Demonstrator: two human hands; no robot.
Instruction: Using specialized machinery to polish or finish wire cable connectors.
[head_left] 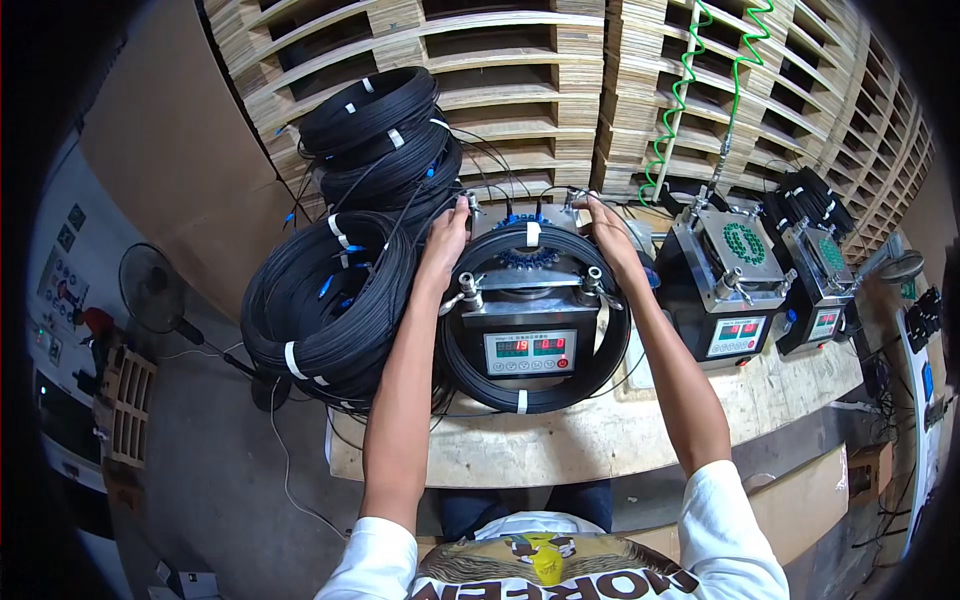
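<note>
The black, metal-topped machine (531, 352) stands between my left hand (446, 240) and right hand (611, 235), both half-curled at rear knobs (575, 197); whether gripping, I can't tell.

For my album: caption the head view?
Left hand and right hand at a machine's far corners, black cable coil framing its display.

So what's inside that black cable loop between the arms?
Within the cable loop: a lit display panel, a metal bar and blue connectors. Whatever lies directly behind the cable itself is covered.

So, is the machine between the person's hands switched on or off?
On: the machine shows glowing red digits on its front panel.
</note>
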